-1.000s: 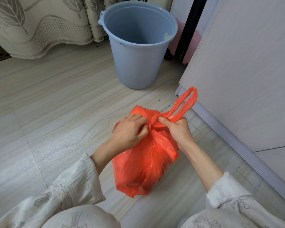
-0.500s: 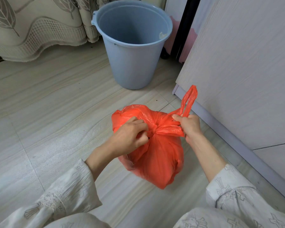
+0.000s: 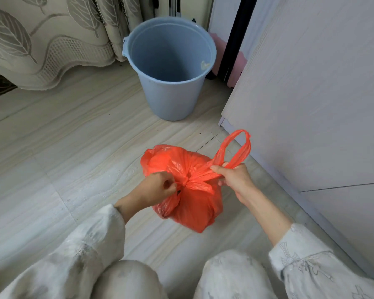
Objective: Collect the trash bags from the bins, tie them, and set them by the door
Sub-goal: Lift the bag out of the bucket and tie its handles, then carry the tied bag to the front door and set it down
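Note:
An orange trash bag [image 3: 194, 203], full and bunched at its neck, rests on the pale tiled floor in front of my knees. My left hand [image 3: 158, 188] pinches one handle strip at the left of the knot. My right hand [image 3: 235, 180] grips the other handle, whose loop [image 3: 238, 147] stands up to the right. The two strips cross at a tight knot in the middle of the bag's top. Beyond the bag stands a light blue plastic bin [image 3: 171, 91], upright, with no bag inside it.
A pale wood-grain cabinet side [image 3: 311, 93] rises close on the right. A leaf-patterned curtain [image 3: 52, 39] hangs down to the floor at the back left. A dark post and something pink [image 3: 235, 67] stand behind the bin. Open floor lies to the left.
My hands have pulled apart, drawing the handles tight at the knot. The right-hand loop has shifted further right and the bag has settled lower between my hands.

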Demonstrator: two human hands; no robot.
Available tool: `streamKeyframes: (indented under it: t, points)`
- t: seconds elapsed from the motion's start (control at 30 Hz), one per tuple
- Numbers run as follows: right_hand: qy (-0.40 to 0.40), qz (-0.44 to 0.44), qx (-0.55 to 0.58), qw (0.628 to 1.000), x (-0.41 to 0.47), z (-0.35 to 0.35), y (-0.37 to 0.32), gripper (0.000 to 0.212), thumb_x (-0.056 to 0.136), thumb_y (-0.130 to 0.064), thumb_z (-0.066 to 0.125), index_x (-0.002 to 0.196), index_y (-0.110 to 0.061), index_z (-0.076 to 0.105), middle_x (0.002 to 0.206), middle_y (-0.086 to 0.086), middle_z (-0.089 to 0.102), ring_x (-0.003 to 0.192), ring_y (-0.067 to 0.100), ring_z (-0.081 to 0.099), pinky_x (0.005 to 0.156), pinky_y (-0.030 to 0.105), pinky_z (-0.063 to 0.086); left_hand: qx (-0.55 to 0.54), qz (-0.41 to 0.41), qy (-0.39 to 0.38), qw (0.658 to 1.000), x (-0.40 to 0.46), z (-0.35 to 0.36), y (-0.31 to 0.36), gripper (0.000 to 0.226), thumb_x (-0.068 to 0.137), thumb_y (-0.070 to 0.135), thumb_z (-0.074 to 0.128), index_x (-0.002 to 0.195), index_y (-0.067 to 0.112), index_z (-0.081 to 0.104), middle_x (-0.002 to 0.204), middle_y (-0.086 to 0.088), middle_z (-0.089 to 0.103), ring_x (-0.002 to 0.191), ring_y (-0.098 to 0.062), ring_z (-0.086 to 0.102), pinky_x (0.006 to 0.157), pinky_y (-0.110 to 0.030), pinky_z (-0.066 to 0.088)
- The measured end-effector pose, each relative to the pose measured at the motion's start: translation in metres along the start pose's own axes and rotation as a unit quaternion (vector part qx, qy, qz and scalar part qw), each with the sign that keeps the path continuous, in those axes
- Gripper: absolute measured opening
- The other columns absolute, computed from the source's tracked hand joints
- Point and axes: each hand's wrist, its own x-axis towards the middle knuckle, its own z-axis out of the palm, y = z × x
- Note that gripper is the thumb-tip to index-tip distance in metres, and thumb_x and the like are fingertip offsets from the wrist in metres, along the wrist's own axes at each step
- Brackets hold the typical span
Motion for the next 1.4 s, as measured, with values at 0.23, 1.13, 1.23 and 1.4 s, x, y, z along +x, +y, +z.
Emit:
streamKeyframes:
  t: [0.23, 1.13, 1.23, 1.4]
  points:
    - [-0.036, 0.026, -0.017, 0.999, -0.12, -0.017, -0.118, 0.008, 0.076, 0.001, 0.07, 0.08, 0.006, 0.065, 0.05, 0.0, 0.061, 0.035, 0.005, 0.055, 0.037, 0.015, 0.045, -0.025, -0.091, -0.011, 0.995, -0.086, -0.09, 0.104, 0.022, 0.088, 0.023, 0.055, 0.066, 0.023, 0.051, 0.062, 0.013, 0.046, 0.064, -0.012, 0.045, 0.059, -0.019, 0.033]
    - [0.312, 0.028, 0.176, 0.933, -0.641, -0.31, -0.225, 0.015, 0.076, -0.008, 0.072, 0.063, -0.014, 0.067, 0.063, 0.006, 0.066, 0.05, 0.015, 0.063, 0.044, 0.017, 0.047, 0.118, 0.186, -0.29, 0.931, -0.335, -0.122, 0.576, 0.014, 0.09, 0.022, 0.053, 0.092, 0.015, 0.065, 0.079, 0.004, 0.06, 0.083, -0.014, 0.056, 0.074, -0.021, 0.041]
    - [0.388, 0.036, 0.213, 0.896, -0.693, -0.344, -0.187, 0.015, 0.075, -0.008, 0.073, 0.063, -0.014, 0.067, 0.06, 0.002, 0.065, 0.049, 0.011, 0.061, 0.047, 0.017, 0.049, 0.134, 0.222, -0.334, 0.906, -0.36, -0.076, 0.623, 0.018, 0.09, 0.021, 0.052, 0.096, 0.012, 0.066, 0.081, 0.0, 0.063, 0.082, -0.016, 0.059, 0.081, -0.027, 0.046]
    - [0.481, 0.043, 0.287, 0.827, -0.789, -0.41, -0.112, 0.012, 0.077, -0.004, 0.07, 0.089, -0.003, 0.072, 0.063, 0.003, 0.067, 0.046, 0.005, 0.06, 0.043, 0.015, 0.048, 0.146, 0.274, -0.405, 0.86, -0.422, 0.019, 0.708, 0.018, 0.093, 0.014, 0.047, 0.101, 0.012, 0.063, 0.077, 0.004, 0.061, 0.054, 0.009, 0.057, 0.053, -0.003, 0.039]
